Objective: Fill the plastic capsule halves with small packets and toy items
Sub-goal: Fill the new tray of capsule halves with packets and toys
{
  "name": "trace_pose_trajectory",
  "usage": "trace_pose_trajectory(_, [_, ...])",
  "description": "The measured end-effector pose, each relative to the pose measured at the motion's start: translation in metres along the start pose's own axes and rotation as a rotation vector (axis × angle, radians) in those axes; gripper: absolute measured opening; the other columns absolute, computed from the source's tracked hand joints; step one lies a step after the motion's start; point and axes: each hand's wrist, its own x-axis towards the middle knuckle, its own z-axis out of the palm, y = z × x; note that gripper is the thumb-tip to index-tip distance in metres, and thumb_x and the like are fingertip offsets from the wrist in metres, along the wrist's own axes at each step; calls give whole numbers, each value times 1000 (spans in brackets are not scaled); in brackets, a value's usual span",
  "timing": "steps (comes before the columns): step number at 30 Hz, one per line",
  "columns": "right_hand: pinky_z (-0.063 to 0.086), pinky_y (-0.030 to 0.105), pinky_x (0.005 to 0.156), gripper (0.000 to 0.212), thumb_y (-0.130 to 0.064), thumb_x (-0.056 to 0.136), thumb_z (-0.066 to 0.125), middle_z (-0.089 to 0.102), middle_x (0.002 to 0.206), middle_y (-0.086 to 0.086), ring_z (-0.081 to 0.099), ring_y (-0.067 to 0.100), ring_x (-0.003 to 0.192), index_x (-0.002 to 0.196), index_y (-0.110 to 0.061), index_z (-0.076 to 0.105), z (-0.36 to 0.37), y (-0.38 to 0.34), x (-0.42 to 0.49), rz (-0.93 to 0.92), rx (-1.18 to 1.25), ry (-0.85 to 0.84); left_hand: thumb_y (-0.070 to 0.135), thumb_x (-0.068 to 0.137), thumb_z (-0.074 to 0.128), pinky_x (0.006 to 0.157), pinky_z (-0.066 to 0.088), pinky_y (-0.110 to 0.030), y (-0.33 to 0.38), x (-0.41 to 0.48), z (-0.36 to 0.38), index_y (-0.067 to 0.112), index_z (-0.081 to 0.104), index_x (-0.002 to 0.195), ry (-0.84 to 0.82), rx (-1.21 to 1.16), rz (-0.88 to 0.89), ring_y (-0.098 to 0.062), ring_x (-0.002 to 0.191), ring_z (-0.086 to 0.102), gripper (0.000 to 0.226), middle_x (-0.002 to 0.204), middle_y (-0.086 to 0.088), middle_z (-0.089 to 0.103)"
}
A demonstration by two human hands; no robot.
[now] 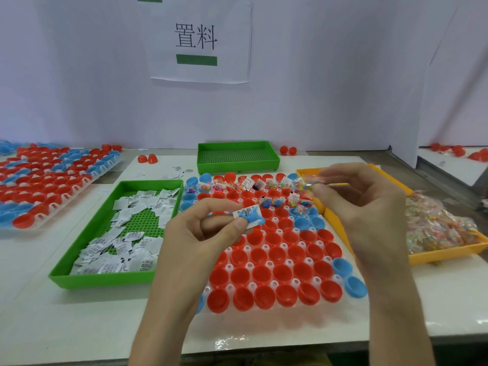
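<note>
Over the capsule tray (250, 265) I'm mid-fill: left fingers (239, 223) pinch a white packet (243, 213) and blue toy (255, 220), right fingers (323, 192) pinch a clear packet (305, 184); next, an empty red half (277, 254).

Red capsule halves (265, 273), edged by a few blue ones (355, 287), are seated in a white holder (229, 287). Left of it, white black-printed packets (126, 241) are kept in a green tray (105, 280); right, multicoloured bags (435, 228) in a yellow tray (449, 253).

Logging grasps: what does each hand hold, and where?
Left hand pinches a white packet and blue toy at their left end. Right hand pinches a clear packet; blur hides where.
</note>
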Motion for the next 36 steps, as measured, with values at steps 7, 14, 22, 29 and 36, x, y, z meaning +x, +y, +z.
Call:
trace_pose_trajectory(7, [55, 19, 75, 22, 6, 82, 74, 76, 87, -3, 73, 13, 85, 90, -14, 73, 37, -16, -14, -25, 240, -341, 32, 55, 80, 65, 53, -15, 3, -1, 3, 22, 80, 80, -13, -45, 54, -12, 71, 73, 27, 75, -5, 76])
trace_pose_trajectory(14, [53, 17, 79, 16, -1, 90, 68, 74, 91, -5, 71, 9, 90, 96, -15, 74, 40, -18, -17, -27, 235, -438, 31, 55, 80, 67, 54, -15, 3, -1, -3, 26, 79, 79, 68, -35, 56, -17, 72, 75, 24, 74, -8, 77])
trace_pose_trajectory(22, [56, 20, 72, 24, -1, 79, 80, 75, 84, 0, 72, 13, 78, 96, -16, 74, 45, -18, -19, 32, 271, -471, 19, 62, 80, 64, 54, -15, 0, 0, -5, 23, 79, 85, 77, -34, 109, -9, 68, 70, 23, 78, -1, 75])
trace_pose_trajectory(29, [55, 19, 71, 24, -6, 82, 79, 76, 91, -3, 73, 10, 81, 102, -16, 74, 54, -18, -20, 70, 261, -454, 23, 66, 79, 66, 55, -15, -2, 1, -9, 25, 80, 100, 103, 9, 139, -11, 70, 69, 34, 74, -1, 72])
trace_pose_trajectory(36, [57, 18, 73, 20, -10, 79, 83, 76, 81, -3, 73, 9, 75, 92, -19, 73, 58, -14, 47, -31, -105, -386, 18, 80, 73, 71, 58, -21, -1, 2, -33, 28, 78, 91, 246, -18, 162, -22, 83, 76, 16, 92, -3, 78])
